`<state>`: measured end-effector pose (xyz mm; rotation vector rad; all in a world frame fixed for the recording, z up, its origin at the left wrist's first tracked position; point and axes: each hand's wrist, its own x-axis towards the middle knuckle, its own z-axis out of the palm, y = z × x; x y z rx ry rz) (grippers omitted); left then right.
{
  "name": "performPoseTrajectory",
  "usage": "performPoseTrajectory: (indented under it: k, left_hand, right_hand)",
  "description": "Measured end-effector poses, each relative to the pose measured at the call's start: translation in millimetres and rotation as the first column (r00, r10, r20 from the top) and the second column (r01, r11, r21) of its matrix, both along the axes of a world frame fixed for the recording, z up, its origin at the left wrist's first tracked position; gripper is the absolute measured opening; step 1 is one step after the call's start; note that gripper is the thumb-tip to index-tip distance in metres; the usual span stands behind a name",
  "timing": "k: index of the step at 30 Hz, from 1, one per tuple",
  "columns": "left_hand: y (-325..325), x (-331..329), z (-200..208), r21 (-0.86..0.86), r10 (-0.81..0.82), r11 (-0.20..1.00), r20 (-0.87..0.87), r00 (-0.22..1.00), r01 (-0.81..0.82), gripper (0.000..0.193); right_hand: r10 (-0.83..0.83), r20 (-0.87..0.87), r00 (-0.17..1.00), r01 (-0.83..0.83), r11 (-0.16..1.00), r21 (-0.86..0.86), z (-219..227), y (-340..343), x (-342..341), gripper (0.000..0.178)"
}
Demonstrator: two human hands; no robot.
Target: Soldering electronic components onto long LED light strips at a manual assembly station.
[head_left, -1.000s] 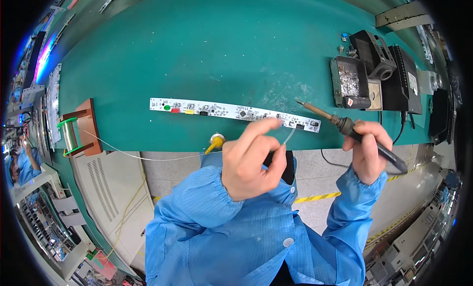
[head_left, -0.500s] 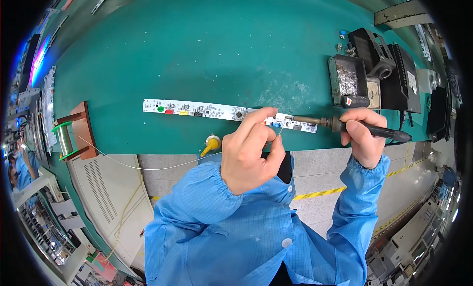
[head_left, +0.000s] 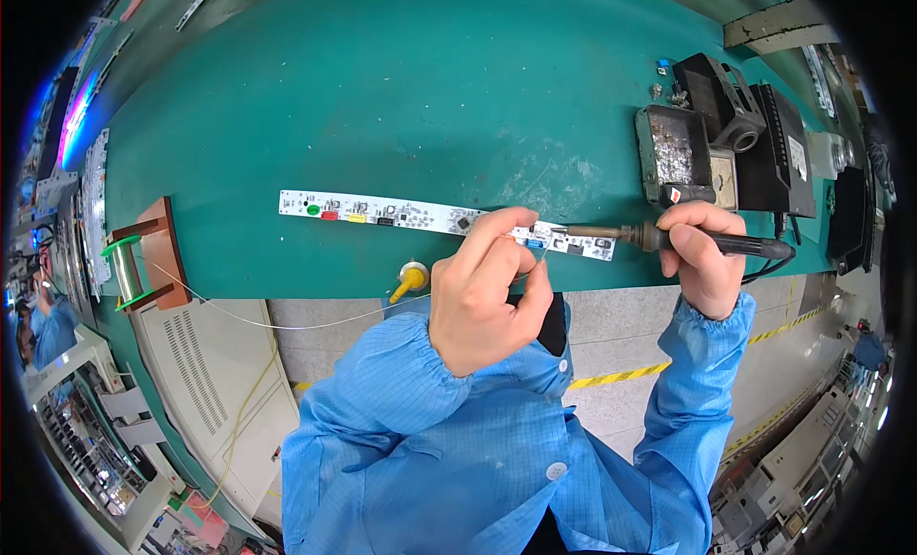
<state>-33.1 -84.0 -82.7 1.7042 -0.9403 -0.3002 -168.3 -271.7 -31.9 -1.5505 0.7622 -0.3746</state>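
A long white circuit board (head_left: 420, 217) with coloured connectors lies along the green mat near its front edge. Over the right part of the board, my left hand (head_left: 489, 292) is closed in a pinch on a thin solder wire (head_left: 287, 327). The wire runs back to a spool (head_left: 126, 272) on a brown stand at the left. My right hand (head_left: 705, 264) grips a soldering iron (head_left: 611, 233) by its black handle. The iron's tip points left and meets the board just right of my left fingertips; exact contact is too small to tell.
At the right stand a metal tray (head_left: 652, 154) with solder scraps, a black iron holder (head_left: 716, 101) and a black box (head_left: 785, 159). A yellow-tipped round object (head_left: 411, 280) sits at the mat's front edge. More boards (head_left: 95, 211) lie at the far left.
The soldering iron's handle end has tipped slightly away from me, and its cord now shows looping below it. The board has shifted very slightly. My left hand stays in place.
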Motion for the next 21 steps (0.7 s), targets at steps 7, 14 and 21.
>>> performPoseTrajectory:
  k: [7, 14, 21]
  left_hand:
    - [-1.5, -1.7, -5.0, -0.031, 0.013, 0.999, -0.014, 1.0, -0.014, 0.017]
    - [-1.1, -0.9, -4.4, -0.029, 0.005, 1.0, -0.01, 1.0, -0.005, 0.016]
    - [0.3, 0.8, 1.2, -0.001, -0.021, 1.0, -0.011, 1.0, 0.021, 0.016]
  right_hand:
    - [0.006, 0.009, 1.0, -0.006, 1.0, 0.002, -1.5, -1.4, -0.6, 0.019]
    - [0.008, 0.01, 1.0, -0.008, 1.0, -0.001, -1.5, -1.4, -0.3, 0.019]
    - [-0.006, 0.017, 1.0, 0.006, 1.0, -0.018, -1.1, -0.3, -3.2, 0.019]
